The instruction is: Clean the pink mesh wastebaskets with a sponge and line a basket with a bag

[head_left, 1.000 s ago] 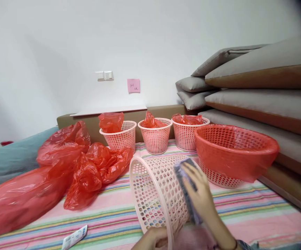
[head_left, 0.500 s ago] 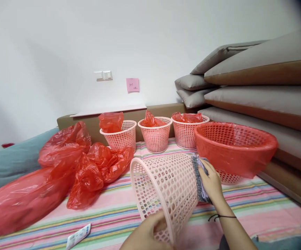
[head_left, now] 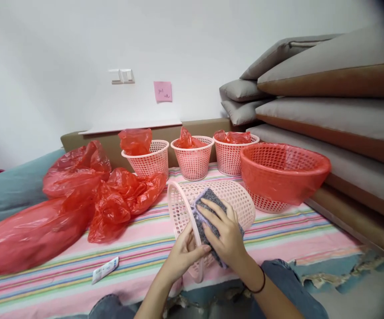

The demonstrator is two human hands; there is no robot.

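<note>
A pink perforated plastic basket (head_left: 241, 199) lies on its side in front of me, its mouth turned to the left. Its rim is gripped near the bottom by my left hand (head_left: 183, 257), the thumb outside and the fingers partly inside the mouth. My right hand (head_left: 223, 230) presses a folded grey cloth with a pale purple edge (head_left: 208, 197) flat against the basket's outer side, close to the rim. Part of the cloth is hidden under my palm and fingers.
Three pink baskets (head_left: 192, 164) holding red bags stand at the back. A red-bag-covered basket (head_left: 285, 186) is at right, beside stacked cushions (head_left: 328, 115). Red plastic bags (head_left: 112, 208) lie left, and a small white packet (head_left: 105, 270) rests on the striped cloth (head_left: 139, 266).
My right hand has moved the grey cloth from the basket's base leftward to the side near the rim. The left hand still holds the rim. The view has tilted down slightly.
</note>
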